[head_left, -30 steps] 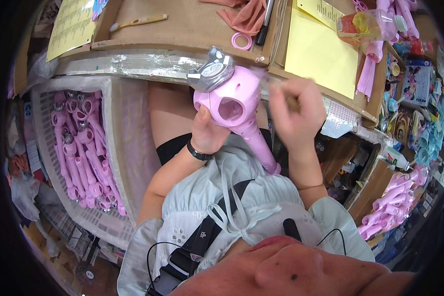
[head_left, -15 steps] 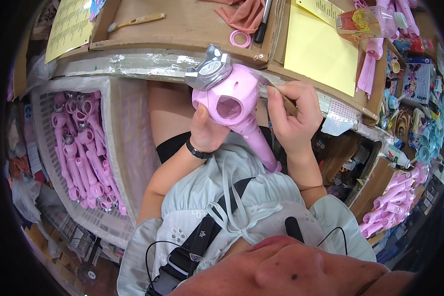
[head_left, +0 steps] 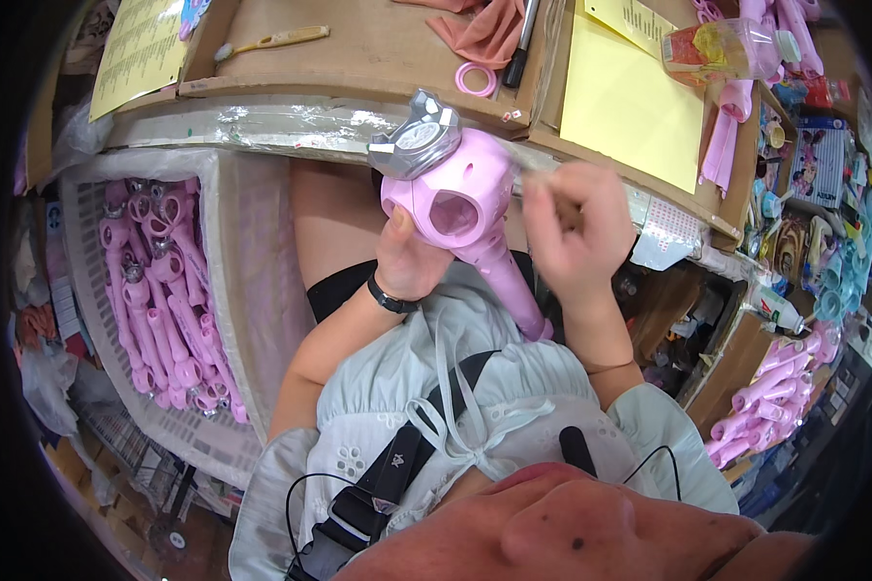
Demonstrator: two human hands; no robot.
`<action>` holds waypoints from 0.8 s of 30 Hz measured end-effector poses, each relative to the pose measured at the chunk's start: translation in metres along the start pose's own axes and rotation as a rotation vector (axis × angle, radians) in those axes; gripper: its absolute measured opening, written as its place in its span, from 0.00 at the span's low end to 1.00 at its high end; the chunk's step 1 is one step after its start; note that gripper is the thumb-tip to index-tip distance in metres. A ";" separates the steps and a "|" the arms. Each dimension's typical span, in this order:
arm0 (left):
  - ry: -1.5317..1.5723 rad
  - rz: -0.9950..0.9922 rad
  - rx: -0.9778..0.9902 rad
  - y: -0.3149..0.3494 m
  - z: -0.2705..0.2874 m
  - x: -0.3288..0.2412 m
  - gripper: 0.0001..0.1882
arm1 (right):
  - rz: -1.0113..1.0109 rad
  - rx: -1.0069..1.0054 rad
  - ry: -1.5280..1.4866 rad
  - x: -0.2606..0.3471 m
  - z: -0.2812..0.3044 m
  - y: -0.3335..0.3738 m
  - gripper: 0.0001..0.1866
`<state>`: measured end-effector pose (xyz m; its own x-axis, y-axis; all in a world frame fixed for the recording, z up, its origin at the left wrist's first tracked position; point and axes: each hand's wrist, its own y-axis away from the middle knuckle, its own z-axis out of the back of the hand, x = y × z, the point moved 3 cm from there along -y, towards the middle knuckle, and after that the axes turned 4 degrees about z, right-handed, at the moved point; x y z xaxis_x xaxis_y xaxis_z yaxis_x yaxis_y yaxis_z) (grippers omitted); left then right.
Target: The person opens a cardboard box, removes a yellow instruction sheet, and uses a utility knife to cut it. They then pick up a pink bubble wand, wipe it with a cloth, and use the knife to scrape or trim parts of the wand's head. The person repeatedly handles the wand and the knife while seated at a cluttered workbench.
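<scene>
A pink plastic toy wand (head_left: 475,198) with a round, windowed head and a long handle is held up in front of my body. A shiny silver crown-shaped piece (head_left: 415,140) sits on the head's upper left. My left hand (head_left: 407,254) is wrapped round the lower left of the head, thumb on the near side. Close to the head's right side, my right hand (head_left: 581,228) is curled and smeared by motion. It grips a thin blade-like tool, mostly hidden by the fingers and blurred. The wand's handle slants down toward my chest.
A pale crate (head_left: 237,320) of similar pink wands (head_left: 170,320) stands at the left. Beyond my hands is a cardboard-lined bench (head_left: 358,73) with a toothbrush (head_left: 276,41), black marker (head_left: 520,53), pink ring (head_left: 475,79) and yellow paper (head_left: 630,107). A bottle (head_left: 717,50) lies far right.
My right hand has shifted slightly beside the wand's head and is now blurred; the thin tool shows less clearly. My left hand and the wand have barely moved.
</scene>
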<state>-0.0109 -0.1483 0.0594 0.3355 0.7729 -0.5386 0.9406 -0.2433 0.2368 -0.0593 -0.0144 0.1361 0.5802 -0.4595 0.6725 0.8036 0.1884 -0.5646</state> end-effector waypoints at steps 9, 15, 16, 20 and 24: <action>-0.022 -0.017 -0.097 0.003 0.008 0.008 0.50 | 0.061 0.038 -0.100 0.008 0.002 -0.006 0.06; 0.002 0.009 -0.039 0.001 0.009 0.008 0.50 | -0.063 0.014 0.055 -0.001 0.005 -0.006 0.06; -0.004 0.002 -0.064 0.003 0.009 0.008 0.50 | 0.000 0.072 -0.026 0.003 0.005 -0.003 0.05; 0.004 -0.008 -0.066 0.004 0.007 0.007 0.49 | -0.158 0.090 0.024 -0.002 0.008 0.001 0.06; 0.023 -0.008 -0.068 0.005 0.007 0.006 0.49 | -0.101 0.193 0.001 0.002 0.009 -0.001 0.05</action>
<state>-0.0039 -0.1489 0.0519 0.3261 0.7879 -0.5223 0.9372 -0.1972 0.2877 -0.0574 -0.0079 0.1425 0.4953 -0.4856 0.7203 0.8683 0.3043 -0.3918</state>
